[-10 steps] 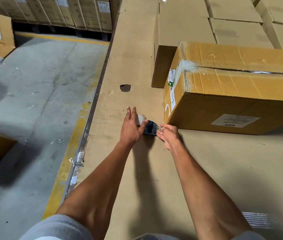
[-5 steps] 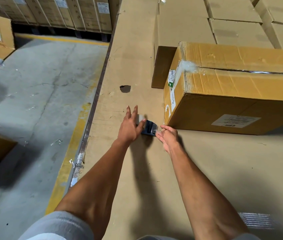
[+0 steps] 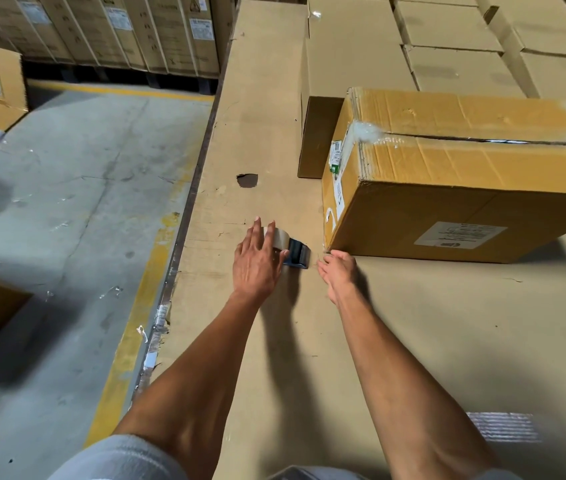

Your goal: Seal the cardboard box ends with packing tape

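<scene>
Reaching right hand (image 3: 338, 275) nearer box (image 3: 447, 202).

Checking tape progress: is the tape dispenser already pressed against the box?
No, the tape dispenser lies on the cardboard surface under the left hand, apart from the box.

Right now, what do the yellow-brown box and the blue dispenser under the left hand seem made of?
Yellow-brown box: corrugated cardboard, matte; creases and a clear glossy tape strip show. Blue tape dispenser: probably hard plastic, smooth with slight sheen; it is partly hidden by the left hand.
</scene>
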The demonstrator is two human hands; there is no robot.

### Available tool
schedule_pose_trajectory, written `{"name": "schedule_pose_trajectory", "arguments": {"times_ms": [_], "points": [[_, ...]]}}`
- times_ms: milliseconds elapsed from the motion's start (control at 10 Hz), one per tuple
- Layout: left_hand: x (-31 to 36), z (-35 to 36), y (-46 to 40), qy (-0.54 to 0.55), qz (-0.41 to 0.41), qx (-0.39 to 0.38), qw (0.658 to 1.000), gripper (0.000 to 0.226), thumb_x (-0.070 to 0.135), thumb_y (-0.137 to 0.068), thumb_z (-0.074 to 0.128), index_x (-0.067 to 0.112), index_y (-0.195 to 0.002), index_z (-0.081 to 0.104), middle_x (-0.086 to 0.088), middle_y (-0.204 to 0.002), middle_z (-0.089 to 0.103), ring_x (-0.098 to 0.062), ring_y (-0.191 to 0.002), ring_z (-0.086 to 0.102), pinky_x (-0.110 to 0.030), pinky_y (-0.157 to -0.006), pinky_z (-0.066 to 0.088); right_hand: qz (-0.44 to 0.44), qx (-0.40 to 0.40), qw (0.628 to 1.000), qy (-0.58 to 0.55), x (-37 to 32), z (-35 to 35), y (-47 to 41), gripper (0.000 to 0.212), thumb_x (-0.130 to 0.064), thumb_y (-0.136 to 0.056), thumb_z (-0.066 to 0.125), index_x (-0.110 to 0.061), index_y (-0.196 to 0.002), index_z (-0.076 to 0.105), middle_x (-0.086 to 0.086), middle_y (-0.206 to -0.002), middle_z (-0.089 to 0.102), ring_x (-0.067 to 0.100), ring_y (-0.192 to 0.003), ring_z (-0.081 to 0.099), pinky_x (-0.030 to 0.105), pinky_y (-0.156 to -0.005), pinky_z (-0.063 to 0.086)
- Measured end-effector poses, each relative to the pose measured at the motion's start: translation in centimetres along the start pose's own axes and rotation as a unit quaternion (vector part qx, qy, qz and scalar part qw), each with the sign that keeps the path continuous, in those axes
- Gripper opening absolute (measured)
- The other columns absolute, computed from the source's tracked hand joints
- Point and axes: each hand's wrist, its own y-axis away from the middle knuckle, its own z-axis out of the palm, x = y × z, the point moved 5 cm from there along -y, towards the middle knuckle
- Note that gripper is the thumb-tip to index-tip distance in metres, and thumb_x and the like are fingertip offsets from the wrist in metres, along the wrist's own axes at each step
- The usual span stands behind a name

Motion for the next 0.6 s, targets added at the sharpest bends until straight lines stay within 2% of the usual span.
{"name": "schedule_pose_trajectory", "arguments": {"times_ms": [100, 200, 300, 400, 500, 600], "points": [[0.3, -0.3, 0.7, 0.001, -0.012, -0.004, 1.000, 0.078, 0.058, -0.112, 0.041, 0.025, -0.174, 0.008, -0.012, -0.183, 0.000, -0.033, -0.166, 0.020, -0.048, -0.131, 0.026, 0.000, -0.031, 0.999, 0.033, -0.3, -0.1, 1.0, 0.036, 0.000, -0.108, 0.041, -0.003, -0.143, 0.052, 0.035, -0.152, 0.051, 0.045, -0.142, 0.052, 0.050, -0.122, 0.041], [0.8, -1.3, 1.3, 0.007, -0.031, -0.009, 0.999, 0.081, 0.050, -0.110, 0.055, 0.022, -0.173, 0.014, -0.014, -0.182, 0.011, -0.036, -0.160, 0.034, -0.050, -0.125, 0.035, -0.047, -0.024, 0.992, 0.111, -0.2, -0.9, 0.3, 0.025, -0.010, -0.100, 0.049, -0.030, -0.109, 0.062, 0.020, -0.149, 0.061, 0.029, -0.129, 0.061, 0.040, -0.112, 0.047], [1.4, -2.7, 1.9, 0.009, -0.031, 0.004, 0.999, 0.083, 0.043, -0.110, 0.058, 0.022, -0.174, 0.010, -0.013, -0.182, 0.008, -0.035, -0.163, 0.030, -0.048, -0.128, 0.031, -0.117, 0.002, 0.979, 0.168, -2.2, -2.0, 1.9, 0.029, -0.012, -0.098, 0.050, -0.031, -0.109, 0.067, 0.008, -0.136, 0.071, 0.023, -0.115, 0.066, 0.035, -0.099, 0.051], [3.0, -4.4, 2.6, 0.006, 0.001, 0.014, 1.000, 0.076, 0.043, -0.112, 0.053, 0.022, -0.174, 0.014, -0.010, -0.183, 0.008, -0.033, -0.163, 0.031, -0.047, -0.128, 0.032, -0.229, 0.056, 0.937, 0.259, -6.4, -3.3, 6.3, 0.027, -0.011, -0.107, 0.051, -0.025, -0.116, 0.073, 0.001, -0.124, 0.076, 0.023, -0.113, 0.068, 0.038, -0.098, 0.056], [5.2, -6.2, 3.3, 0.003, 0.034, 0.037, 0.999, 0.071, 0.047, -0.113, 0.050, 0.022, -0.173, 0.020, -0.007, -0.183, 0.009, -0.032, -0.162, 0.032, -0.046, -0.128, 0.033, -0.341, 0.070, 0.892, 0.289, -8.9, -4.9, 9.1, 0.022, -0.011, -0.106, 0.056, -0.020, -0.113, 0.074, 0.003, -0.120, 0.075, 0.022, -0.112, 0.067, 0.035, -0.091, 0.056], [8.6, -8.5, 3.7, 0.014, 0.071, 0.076, 0.995, 0.066, 0.050, -0.114, 0.044, 0.022, -0.171, 0.026, -0.006, -0.182, 0.013, -0.032, -0.162, 0.032, -0.048, -0.127, 0.034, -0.407, 0.093, 0.857, 0.303, -12.2, -6.8, 11.9, 0.019, -0.017, -0.107, 0.055, -0.024, -0.116, 0.070, 0.001, -0.122, 0.069, 0.020, -0.113, 0.060, 0.035, -0.084, 0.053]]}}
